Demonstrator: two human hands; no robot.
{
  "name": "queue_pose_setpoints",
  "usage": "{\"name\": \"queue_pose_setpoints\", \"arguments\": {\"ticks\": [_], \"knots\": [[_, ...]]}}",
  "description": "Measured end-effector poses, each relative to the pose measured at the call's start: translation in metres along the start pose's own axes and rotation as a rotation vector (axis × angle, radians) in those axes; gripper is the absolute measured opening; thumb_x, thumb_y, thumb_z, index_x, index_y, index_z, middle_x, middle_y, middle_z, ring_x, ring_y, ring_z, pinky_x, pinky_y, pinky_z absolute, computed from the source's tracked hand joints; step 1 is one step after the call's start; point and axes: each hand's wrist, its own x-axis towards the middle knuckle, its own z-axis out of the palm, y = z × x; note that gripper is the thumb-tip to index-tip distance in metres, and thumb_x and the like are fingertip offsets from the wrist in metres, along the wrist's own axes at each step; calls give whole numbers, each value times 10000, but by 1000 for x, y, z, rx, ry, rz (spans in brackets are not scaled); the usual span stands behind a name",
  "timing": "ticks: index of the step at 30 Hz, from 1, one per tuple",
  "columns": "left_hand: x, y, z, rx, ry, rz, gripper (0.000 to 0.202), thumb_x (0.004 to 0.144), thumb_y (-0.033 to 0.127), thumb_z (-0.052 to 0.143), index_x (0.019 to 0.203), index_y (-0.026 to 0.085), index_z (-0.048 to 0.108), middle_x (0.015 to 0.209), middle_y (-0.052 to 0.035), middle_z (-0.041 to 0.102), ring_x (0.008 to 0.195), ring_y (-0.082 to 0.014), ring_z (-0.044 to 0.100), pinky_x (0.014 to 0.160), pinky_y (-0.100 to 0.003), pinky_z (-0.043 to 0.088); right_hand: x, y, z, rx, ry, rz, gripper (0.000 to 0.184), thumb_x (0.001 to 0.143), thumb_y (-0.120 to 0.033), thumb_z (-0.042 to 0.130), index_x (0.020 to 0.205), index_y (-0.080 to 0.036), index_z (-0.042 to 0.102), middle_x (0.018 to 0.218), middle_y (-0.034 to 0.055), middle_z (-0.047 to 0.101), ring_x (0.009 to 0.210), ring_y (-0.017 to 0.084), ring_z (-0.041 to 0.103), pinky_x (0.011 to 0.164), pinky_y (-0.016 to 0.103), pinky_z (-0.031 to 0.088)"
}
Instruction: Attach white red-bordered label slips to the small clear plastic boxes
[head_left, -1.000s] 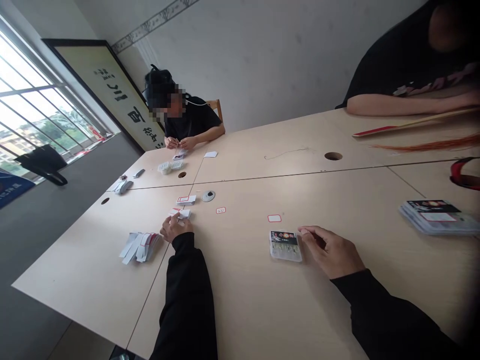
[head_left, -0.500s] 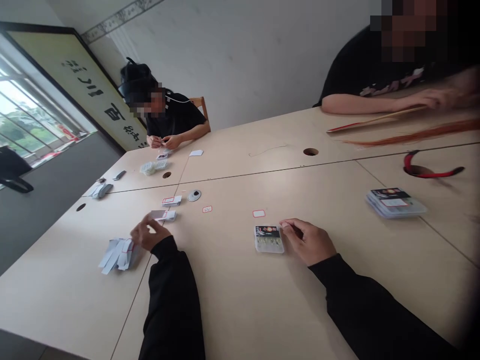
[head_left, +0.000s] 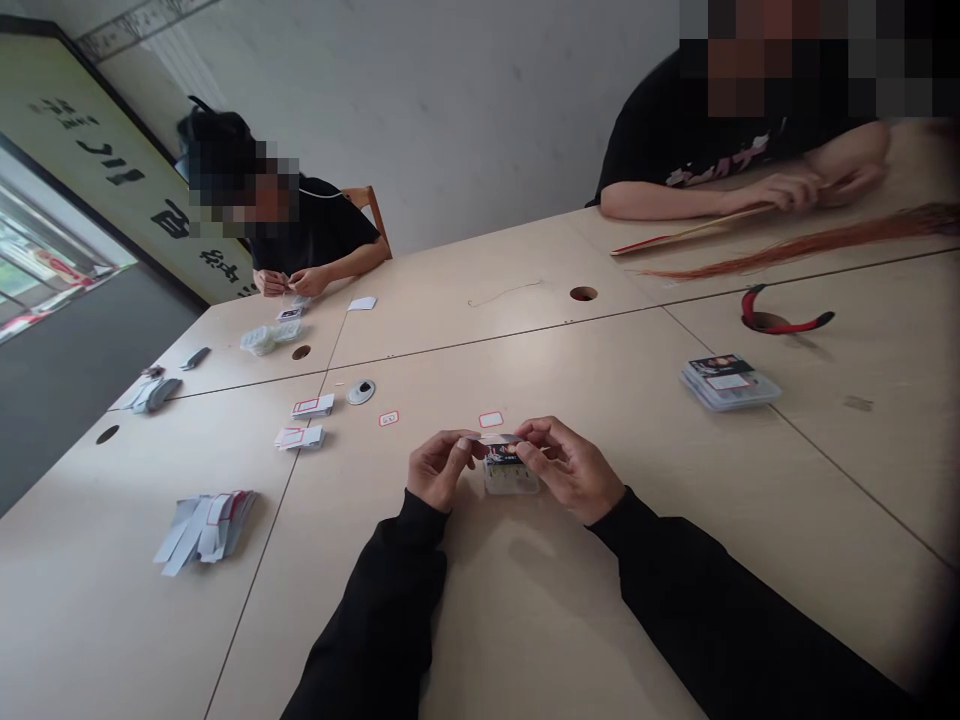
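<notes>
A thin label strip [head_left: 500, 438] is stretched between my two hands, just above a small clear plastic box [head_left: 513, 482]. My left hand [head_left: 439, 468] pinches its left end between thumb and fingers. At the other end, my right hand [head_left: 574, 470] is closed on the strip, beside the box's right edge. The box lies flat, with a black printed card across its top part and small pieces inside; the strip and fingers partly cover it. A red-bordered white label [head_left: 491, 420] lies on the table just beyond the hands, and a smaller label [head_left: 388, 419] lies further left.
Paper strips [head_left: 204, 530] lie in a pile at left, with two small label stacks [head_left: 300, 438] behind them. Stacked plastic boxes [head_left: 729, 384] stand at right, near red-and-black pliers handles [head_left: 787, 326]. Two people [head_left: 319, 225] work across the table [head_left: 420, 620].
My left hand has come right from beside the label stacks, bringing the strip over the box. My right hand has moved from the box's side to the strip. The view has shifted right.
</notes>
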Motion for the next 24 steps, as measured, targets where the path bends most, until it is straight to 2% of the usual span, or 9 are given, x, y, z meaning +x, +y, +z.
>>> {"name": "queue_pose_setpoints", "arguments": {"ticks": [4,8,10,12,14,16,19,21,24], "knots": [[-2,4,-4,-63,-69,-22,196,841,316,618,853,136,696,725,-83,716,668,-161,650,593,-276,497,1,2,0,54,-14,-15,306,851,-459,549,1018,-207,595,865,32,651,723,146,590,636,261,471],[2,-2,-9,26,-103,25,260,843,346,596,989,145,676,772,-89,722,694,-173,661,630,-298,510,3,4,-3,14,95,9,278,837,-463,560,868,-199,641,814,23,648,670,136,564,626,258,458],[7,-1,-24,208,31,102,316,820,348,610,1070,160,650,855,-94,725,752,-178,665,697,-311,512,4,4,-4,3,174,34,295,826,-477,562,838,-192,639,797,25,647,657,136,554,613,255,452],[13,4,-52,481,284,172,292,808,326,603,1048,166,646,934,-98,716,832,-190,663,729,-313,508,4,5,-5,4,240,65,319,811,-497,565,826,-185,634,783,31,648,653,140,555,588,250,446],[18,13,-86,798,559,133,322,820,303,543,1101,159,603,1046,-106,681,914,-198,642,738,-313,515,5,6,-5,-2,288,90,333,791,-510,576,810,-183,633,750,30,644,636,142,555,559,244,438],[20,23,-118,1037,730,34,457,793,319,550,1207,127,528,1200,-144,600,1096,-243,562,862,-364,496,4,6,-4,-11,318,103,332,778,-515,584,797,-188,635,723,22,638,622,141,552,547,239,434],[23,30,-149,1196,796,-73,772,705,404,652,1342,68,375,1373,-207,440,1323,-312,341,1093,-454,296,4,7,-3,-24,334,118,316,776,-514,578,782,-202,634,723,14,638,620,140,551,541,236,434],[26,29,-160,1257,784,-158,926,665,465,688,1398,79,277,1442,-213,353,1380,-322,251,1137,-467,204,4,9,-3,-44,348,115,300,779,-500,577,773,-206,634,708,10,633,594,135,538,536,240,434],[33,28,-170,1301,738,-315,1055,627,547,704,1444,130,184,1494,-213,272,1401,-354,206,1125,-522,194,6,15,-4,-64,371,92,285,783,-478,573,780,-200,634,696,16,635,574,136,533,536,250,438]]}}
